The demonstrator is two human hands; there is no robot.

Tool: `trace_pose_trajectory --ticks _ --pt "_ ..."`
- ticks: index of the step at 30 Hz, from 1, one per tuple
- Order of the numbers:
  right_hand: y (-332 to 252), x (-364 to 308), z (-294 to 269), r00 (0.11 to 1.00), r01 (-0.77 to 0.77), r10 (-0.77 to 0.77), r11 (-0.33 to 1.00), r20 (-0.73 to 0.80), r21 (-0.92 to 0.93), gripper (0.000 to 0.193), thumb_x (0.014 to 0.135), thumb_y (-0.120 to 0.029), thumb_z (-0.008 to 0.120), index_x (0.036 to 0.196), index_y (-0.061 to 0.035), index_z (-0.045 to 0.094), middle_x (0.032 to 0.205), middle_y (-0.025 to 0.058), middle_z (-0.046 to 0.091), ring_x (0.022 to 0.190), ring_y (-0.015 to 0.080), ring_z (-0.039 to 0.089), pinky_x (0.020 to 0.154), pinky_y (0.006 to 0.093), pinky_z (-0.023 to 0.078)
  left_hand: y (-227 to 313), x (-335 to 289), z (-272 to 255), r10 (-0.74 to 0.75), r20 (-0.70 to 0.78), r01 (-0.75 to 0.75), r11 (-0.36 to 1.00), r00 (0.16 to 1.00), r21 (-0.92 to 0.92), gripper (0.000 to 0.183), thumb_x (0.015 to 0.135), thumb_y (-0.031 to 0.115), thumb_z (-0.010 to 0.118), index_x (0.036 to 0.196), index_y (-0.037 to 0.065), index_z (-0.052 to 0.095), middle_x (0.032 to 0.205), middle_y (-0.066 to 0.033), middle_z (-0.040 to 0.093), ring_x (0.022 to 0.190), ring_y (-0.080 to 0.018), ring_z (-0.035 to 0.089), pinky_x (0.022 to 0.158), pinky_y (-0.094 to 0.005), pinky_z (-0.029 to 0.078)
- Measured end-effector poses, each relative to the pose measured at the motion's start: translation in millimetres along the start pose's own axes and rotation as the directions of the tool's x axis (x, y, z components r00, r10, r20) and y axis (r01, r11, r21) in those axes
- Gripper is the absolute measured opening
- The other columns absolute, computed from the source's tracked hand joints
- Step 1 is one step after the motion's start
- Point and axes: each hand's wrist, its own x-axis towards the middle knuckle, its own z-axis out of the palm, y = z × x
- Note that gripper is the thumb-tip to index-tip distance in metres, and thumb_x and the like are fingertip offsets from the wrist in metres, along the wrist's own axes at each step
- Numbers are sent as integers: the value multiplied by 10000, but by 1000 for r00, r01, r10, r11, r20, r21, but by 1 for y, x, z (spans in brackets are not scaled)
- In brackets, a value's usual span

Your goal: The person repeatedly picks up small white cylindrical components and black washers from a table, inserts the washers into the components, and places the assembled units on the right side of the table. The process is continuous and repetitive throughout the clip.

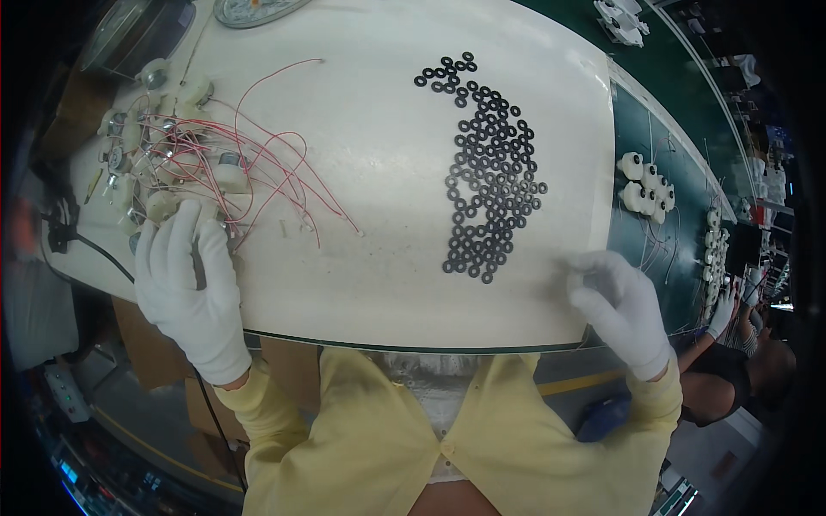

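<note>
My left hand (191,279), in a white glove, reaches to the near side of a heap of small cream-coloured motors (231,175) with thin red and white wires (275,162). Its fingers are stretched out and apart, the tips against or just in front of a round cream motor (161,205). Whether they touch it I cannot tell. Over the table's right front edge is my right hand (621,308), also gloved. Its fingers curve loosely, thumb apart, and nothing shows between them. Many small black rings (495,176) lie flat in a loose patch nearer to it.
The white table (370,284) has a dark front edge. On the right, a green surface (632,249) bears several cream motors (646,189) with black centres. Another person's gloved hand (721,311) is farther right. A round metal dish (258,10) stands at the back; a black cable (101,251) crosses the left edge.
</note>
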Motion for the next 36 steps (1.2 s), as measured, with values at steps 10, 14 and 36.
trace_pose_trajectory --ticks 10,14,36 --pt "14 44 23 901 429 -427 903 82 -10 452 958 -71 728 1352 20 527 992 43 701 751 128 631 712 261 530 12 3 5 53 -58 -66 967 997 -246 258 870 83 735 1125 49 736 938 -94 708 911 -305 665 1010 -473 522" --pt "13 51 22 839 543 -528 799 130 -260 498 922 -86 757 1361 -4 537 925 65 704 692 206 655 675 293 531 17 1 5 8 -57 -21 972 998 -236 371 817 114 773 1182 65 725 904 -78 676 898 -299 652 1017 -454 510" --pt "26 39 39 908 370 -400 905 -122 -211 389 921 -116 797 1223 28 599 970 83 731 764 103 653 720 231 532 17 -6 2 -74 65 85 979 995 -184 353 922 72 692 1266 -5 694 1226 -158 709 1174 -336 642 1005 -421 477"
